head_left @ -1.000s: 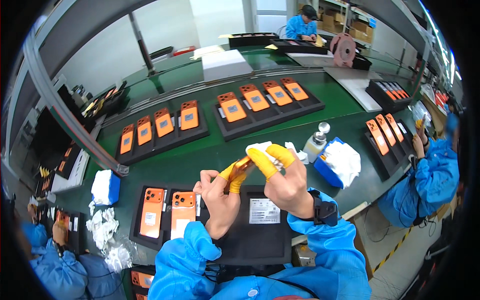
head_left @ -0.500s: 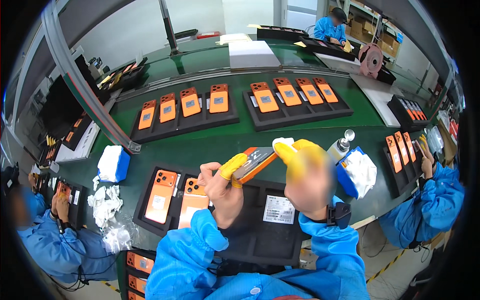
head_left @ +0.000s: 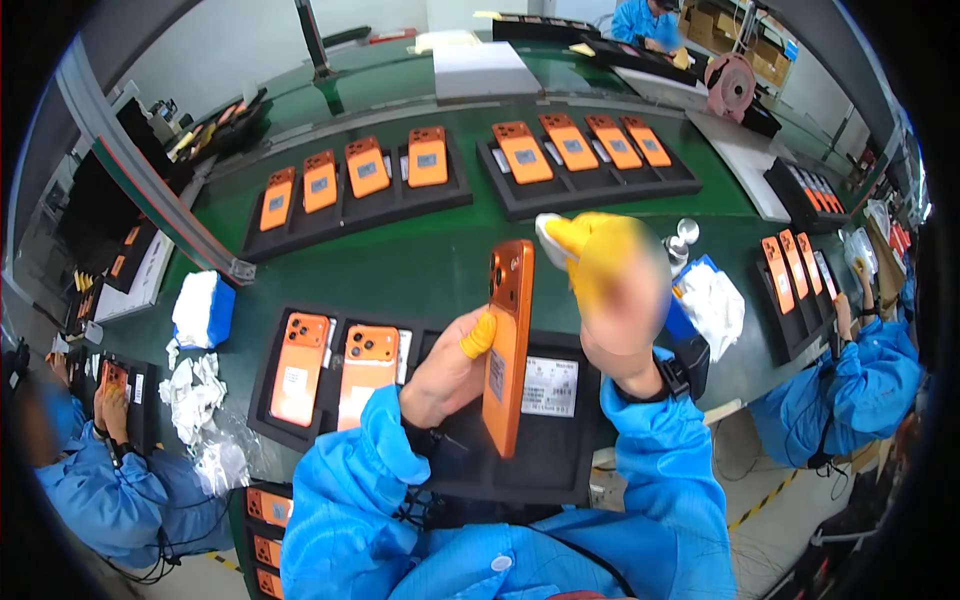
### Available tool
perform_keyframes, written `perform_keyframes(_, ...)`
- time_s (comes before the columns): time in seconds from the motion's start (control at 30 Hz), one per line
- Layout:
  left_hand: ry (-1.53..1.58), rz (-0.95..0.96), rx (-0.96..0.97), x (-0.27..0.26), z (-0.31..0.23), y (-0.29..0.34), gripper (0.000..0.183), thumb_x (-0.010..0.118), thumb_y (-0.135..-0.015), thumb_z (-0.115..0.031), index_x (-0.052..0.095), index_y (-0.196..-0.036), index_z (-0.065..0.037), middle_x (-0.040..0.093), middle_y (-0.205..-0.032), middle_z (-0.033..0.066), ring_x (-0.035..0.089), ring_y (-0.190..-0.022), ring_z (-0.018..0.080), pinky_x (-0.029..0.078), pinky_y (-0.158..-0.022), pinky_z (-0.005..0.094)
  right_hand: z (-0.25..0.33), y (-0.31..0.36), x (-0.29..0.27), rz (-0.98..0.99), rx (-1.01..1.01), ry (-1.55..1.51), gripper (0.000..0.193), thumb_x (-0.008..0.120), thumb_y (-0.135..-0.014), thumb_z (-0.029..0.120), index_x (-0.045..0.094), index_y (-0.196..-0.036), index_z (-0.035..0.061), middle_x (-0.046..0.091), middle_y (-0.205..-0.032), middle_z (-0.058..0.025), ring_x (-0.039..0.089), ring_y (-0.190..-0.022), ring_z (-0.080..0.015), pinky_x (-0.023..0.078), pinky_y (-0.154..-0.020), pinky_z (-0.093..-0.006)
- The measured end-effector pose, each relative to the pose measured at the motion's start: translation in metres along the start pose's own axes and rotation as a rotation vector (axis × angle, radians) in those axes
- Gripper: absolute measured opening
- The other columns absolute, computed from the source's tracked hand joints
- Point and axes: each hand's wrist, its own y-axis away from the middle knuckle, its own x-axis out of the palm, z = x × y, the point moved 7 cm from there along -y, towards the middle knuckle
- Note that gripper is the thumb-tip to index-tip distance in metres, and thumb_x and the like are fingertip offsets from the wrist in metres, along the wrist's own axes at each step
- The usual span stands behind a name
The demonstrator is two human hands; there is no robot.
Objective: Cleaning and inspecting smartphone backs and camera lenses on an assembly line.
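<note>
An orange smartphone (head_left: pixel 512 350) stands nearly upright in my left hand (head_left: pixel 445 378), which grips it along its side and lower part. Its edge and part of its back with the cameras and a grey label face me. A yellow finger cot covers at least one fingertip of that hand. To the phone's right and apart from it, my right hand (head_left: pixel 618 310) is raised, its fingers in yellow cots bunched round a small white cloth (head_left: pixel 550 240). That hand is partly blurred. Below both hands lies a black foam tray (head_left: pixel 470 470) holding two orange phones (head_left: pixel 298 378) at its left.
Two black trays of orange phones (head_left: pixel 427 160) stand across the green table (head_left: pixel 370 265). Blue boxes of white wipes (head_left: pixel 712 305) flank my hands, with a pump bottle (head_left: pixel 682 245) by the right one. Crumpled wipes (head_left: pixel 192 393) lie at left. Co-workers (head_left: pixel 110 480) sit on both sides.
The phone has turned from a slanted position to nearly upright, now showing its camera side. My right hand with the white cloth has come away from it and risen.
</note>
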Motion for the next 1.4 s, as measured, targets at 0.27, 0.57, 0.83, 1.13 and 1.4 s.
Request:
perform_keyframes(0.27, 0.236, -0.052, -0.117, -0.020, 0.014, -0.004, 0.033, 0.053, -0.095, -0.034, 0.057, -0.109, -0.005, 0.054, -0.094, 0.0084, 0.051, -0.083, 0.0169, 0.047, -0.076, 0.0280, -0.001, 0.006, 0.012, 0.067, -0.231, 0.254, 0.048, 0.062, -0.062, -0.013, 0.070, -0.106, 0.0047, 0.059, -0.102, -0.0170, 0.064, -0.089, -0.0301, 0.053, -0.076, -0.0336)
perform_keyframes(0.57, 0.468, 0.172, 0.065, -0.039, -0.010, -0.008, 0.036, 0.052, -0.095, -0.036, 0.054, -0.114, -0.005, 0.062, -0.096, 0.0093, 0.061, -0.090, 0.0165, 0.050, -0.083, 0.0305, 0.048, 0.049, 0.054, 0.431, -0.484, -0.025, 0.043, 0.063, -0.052, 0.004, 0.070, -0.095, 0.0014, 0.065, -0.095, -0.0156, 0.060, -0.065, -0.0245, 0.051, -0.055, -0.0324)
perform_keyframes(0.83, 0.290, -0.033, -0.053, -0.028, 0.009, -0.005, 0.032, 0.052, -0.096, -0.030, 0.060, -0.109, -0.003, 0.058, -0.088, 0.0072, 0.049, -0.079, 0.0164, 0.042, -0.074, 0.0274, -0.003, 0.008, 0.028, 0.078, -0.326, 0.283, 0.048, 0.055, -0.060, -0.015, 0.069, -0.103, 0.0012, 0.061, -0.105, -0.0200, 0.065, -0.081, -0.0302, 0.055, -0.070, -0.0333)
perform_keyframes(1.13, 0.472, -0.203, -0.111, -0.057, 0.005, -0.007, 0.037, 0.052, -0.096, -0.035, 0.054, -0.117, -0.005, 0.063, -0.105, 0.0093, 0.062, -0.094, 0.0173, 0.053, -0.076, 0.0348, 0.005, 0.031, 0.050, 0.248, -0.186, 0.138, 0.052, 0.057, -0.059, -0.013, 0.070, -0.105, 0.0070, 0.062, -0.102, -0.0180, 0.066, -0.088, -0.0318, 0.055, -0.075, -0.0358)
perform_keyframes(1.4, 0.505, -0.531, -0.083, -0.043, -0.007, 0.007, 0.034, 0.041, -0.100, -0.027, 0.056, -0.112, 0.000, 0.064, -0.104, 0.0132, 0.065, -0.092, 0.0230, 0.053, -0.081, 0.0349, 0.021, 0.037, 0.048, 0.214, -0.337, 0.178, 0.054, 0.062, -0.050, -0.011, 0.070, -0.103, 0.0011, 0.063, -0.098, -0.0178, 0.065, -0.079, -0.0315, 0.055, -0.067, -0.0340)
